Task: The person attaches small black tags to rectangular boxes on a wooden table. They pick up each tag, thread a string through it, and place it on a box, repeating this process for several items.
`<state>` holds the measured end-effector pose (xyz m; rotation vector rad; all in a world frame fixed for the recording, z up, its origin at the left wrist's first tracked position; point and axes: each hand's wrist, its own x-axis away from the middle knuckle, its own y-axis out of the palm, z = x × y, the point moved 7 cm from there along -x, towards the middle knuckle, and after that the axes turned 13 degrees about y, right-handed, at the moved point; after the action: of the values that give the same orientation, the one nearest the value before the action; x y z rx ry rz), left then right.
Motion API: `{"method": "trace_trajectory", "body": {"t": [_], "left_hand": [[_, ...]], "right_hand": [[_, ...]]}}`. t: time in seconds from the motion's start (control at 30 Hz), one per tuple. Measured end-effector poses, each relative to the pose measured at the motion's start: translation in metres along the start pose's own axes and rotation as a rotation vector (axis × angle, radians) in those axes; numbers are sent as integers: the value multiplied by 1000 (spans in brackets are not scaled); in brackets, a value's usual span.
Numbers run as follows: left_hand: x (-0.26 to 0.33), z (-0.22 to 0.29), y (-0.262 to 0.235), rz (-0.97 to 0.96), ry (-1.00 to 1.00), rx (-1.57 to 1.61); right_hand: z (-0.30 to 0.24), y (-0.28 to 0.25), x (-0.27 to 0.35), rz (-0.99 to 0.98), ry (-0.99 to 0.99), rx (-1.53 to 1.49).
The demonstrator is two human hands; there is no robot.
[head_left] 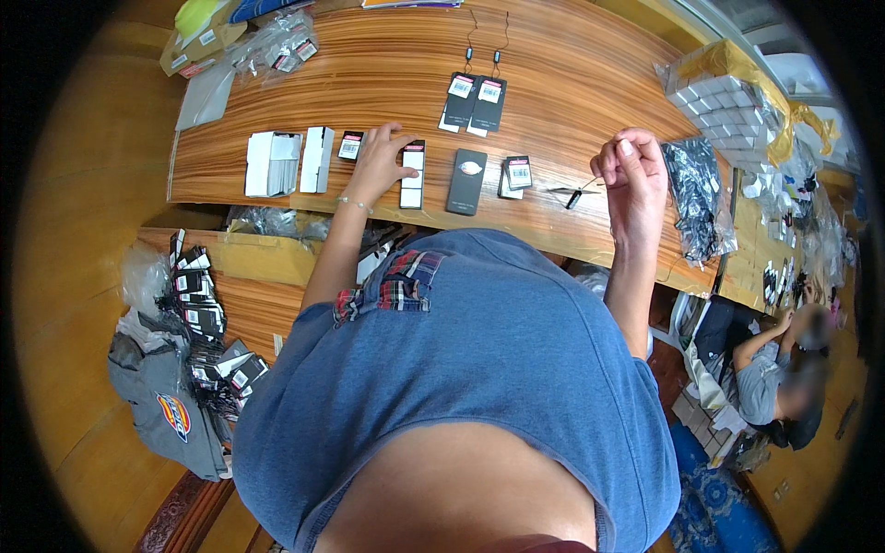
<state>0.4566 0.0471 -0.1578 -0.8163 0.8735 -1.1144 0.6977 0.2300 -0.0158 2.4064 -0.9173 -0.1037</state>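
My left hand (376,166) lies over the table with its fingers spread. Its thumb tip rests at a narrow black-and-white label stack (412,189), and a small black tag (350,146) is beside its fingers. My right hand (632,175) is raised at the right, fingers curled and pinched; whatever they hold, if anything, I cannot make out. Just left of it lies a black string fastener (573,199) with a thin cord. Between the hands are a dark grey hang tag (466,182) and a small pile of stickered tags (518,175).
Two strung hang tags (489,103) lie farther back. White card stacks (272,166) stand at the left. A plastic bag of black strings (696,198) and a wrapped block of small white boxes (719,101) are at the right. Another person (770,369) sits at the far right.
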Motion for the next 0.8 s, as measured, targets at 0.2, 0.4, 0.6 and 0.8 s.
{"method": "trace_trajectory", "body": {"t": [0.2, 0.4, 0.6, 0.8], "left_hand": [[-11, 29, -22, 152, -217, 649], [-58, 128, -68, 389, -2, 857], [-78, 172, -78, 347, 174, 759], [-84, 187, -80, 294, 273, 700]], "right_hand": [[10, 15, 2, 75, 110, 326], [30, 37, 1, 16, 56, 506], [19, 30, 8, 162, -63, 535], [15, 20, 14, 166, -33, 594]]}}
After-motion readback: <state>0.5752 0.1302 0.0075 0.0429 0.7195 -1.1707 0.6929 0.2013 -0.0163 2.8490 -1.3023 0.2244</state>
